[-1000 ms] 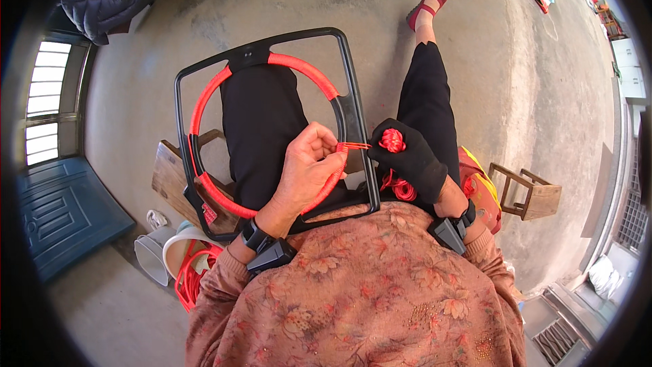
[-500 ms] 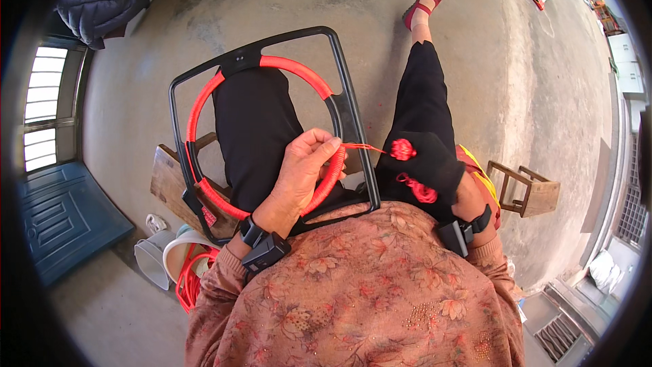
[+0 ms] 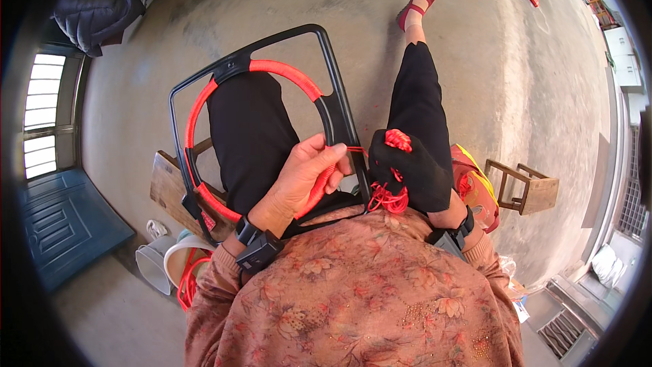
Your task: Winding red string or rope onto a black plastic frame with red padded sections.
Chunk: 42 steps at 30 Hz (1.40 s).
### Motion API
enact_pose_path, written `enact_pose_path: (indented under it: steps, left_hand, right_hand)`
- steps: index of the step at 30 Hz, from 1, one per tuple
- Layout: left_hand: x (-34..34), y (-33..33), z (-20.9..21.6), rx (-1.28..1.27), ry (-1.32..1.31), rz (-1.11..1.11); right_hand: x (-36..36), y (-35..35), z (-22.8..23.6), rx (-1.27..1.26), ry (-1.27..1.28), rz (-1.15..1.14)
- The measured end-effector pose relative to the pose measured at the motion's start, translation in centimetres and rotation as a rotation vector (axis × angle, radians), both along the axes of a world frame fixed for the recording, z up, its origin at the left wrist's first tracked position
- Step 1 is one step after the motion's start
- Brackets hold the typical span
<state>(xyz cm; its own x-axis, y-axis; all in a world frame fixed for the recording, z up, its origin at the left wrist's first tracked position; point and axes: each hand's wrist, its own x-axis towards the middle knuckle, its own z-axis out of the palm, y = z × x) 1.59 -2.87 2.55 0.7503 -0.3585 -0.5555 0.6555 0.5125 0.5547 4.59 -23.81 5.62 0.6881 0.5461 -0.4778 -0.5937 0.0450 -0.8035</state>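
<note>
A black rectangular frame [image 3: 229,66] with a round ring inside it lies tilted over my left thigh. Red cord [image 3: 288,73] covers several stretches of the ring; black parts show between them. My bare left hand [image 3: 299,173] is closed round the ring's right side, thumb and forefinger pinching at the wrapping. From there a short strand runs across the frame's side bar to my right hand [image 3: 415,171]. That hand, in a black glove, is closed on a bundle of red cord [image 3: 398,139]; loose loops [image 3: 388,200] hang below it. The gloved fingertips are partly hidden.
A wooden stool [image 3: 521,187] stands at right, beside a red and yellow bag [image 3: 481,200]. At left are a wooden bench [image 3: 170,187], a grey bucket [image 3: 155,268] and a white bucket [image 3: 178,261] with red cord. A blue door panel [image 3: 71,217] is farther left.
My right hand has moved left, close to the frame's side bar, with the cord bundle. The strand between my hands is shorter. The frame has shifted slightly left.
</note>
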Motion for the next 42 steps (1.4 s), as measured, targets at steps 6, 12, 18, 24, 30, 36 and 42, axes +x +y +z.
enact_pose_path:
  steps: [6, 12, 18, 24, 30, 36, 42]
  left_hand:
    - [1.8, -0.7, 2.1, 0.277, -0.126, -0.167]
    - [1.8, -2.1, 2.2, 0.417, -0.122, -0.158]
    - [1.5, -2.1, 2.3, 0.332, -0.048, -0.147]
    - [1.8, -2.1, 2.3, 0.334, -0.031, -0.159]
    - [2.1, -2.2, 1.8, 0.365, -0.006, -0.14]
    - [2.1, -2.3, 2.0, 0.349, 0.003, -0.139]
    - [2.2, -1.7, 2.8, 0.393, -0.049, -0.108]
  right_hand:
    - [0.0, 0.3, 0.7, 0.052, 0.056, -0.03]
    - [-0.4, -0.2, 0.9, 0.107, 0.017, -0.164]
    - [-0.5, -0.7, 1.4, 0.034, -0.083, -0.242]
    - [1.1, -6.7, -5.4, 0.158, -0.182, -0.538]
    - [3.2, -11.7, -6.4, 0.431, 0.058, -1.041]
    - [3.5, -15.7, -10.4, 0.646, 0.212, -1.145]
    - [3.7, -17.7, -9.6, 0.442, 0.043, -1.182]
